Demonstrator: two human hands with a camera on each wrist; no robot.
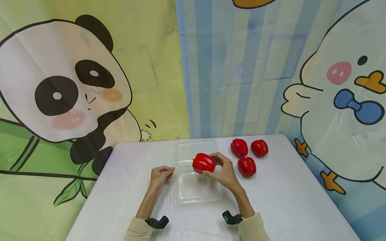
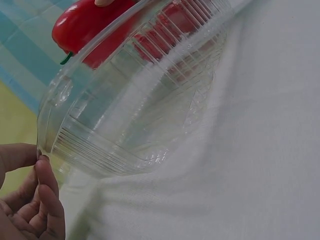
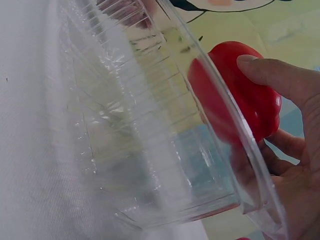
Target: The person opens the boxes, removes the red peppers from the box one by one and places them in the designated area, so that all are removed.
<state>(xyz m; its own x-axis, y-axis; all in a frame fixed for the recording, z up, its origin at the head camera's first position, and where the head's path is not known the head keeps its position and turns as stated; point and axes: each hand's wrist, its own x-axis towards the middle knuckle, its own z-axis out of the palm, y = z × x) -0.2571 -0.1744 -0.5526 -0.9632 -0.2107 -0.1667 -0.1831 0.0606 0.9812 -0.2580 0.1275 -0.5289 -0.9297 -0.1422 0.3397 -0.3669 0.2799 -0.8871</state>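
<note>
A red bell pepper [image 1: 203,163] with a short green stem hangs above the clear plastic clamshell box [image 1: 197,193], whose lid [image 1: 193,150] lies folded back toward the wall. My right hand [image 1: 223,171] holds this pepper by its right end, thumb on one side and fingers on the other, as the right wrist view also shows. At the box's left edge, my left hand [image 1: 161,176] pinches the plastic rim between thumb and forefinger; the left wrist view shows this pinch [image 2: 37,192] closely.
Beyond my right hand, three more red bell peppers [image 1: 246,166] lie on the white-covered table [image 1: 289,201]. A curtain [image 1: 150,67] with cartoon animals hangs along the table's back edge. Dark wrist cameras [image 1: 156,222] sit on both wrists.
</note>
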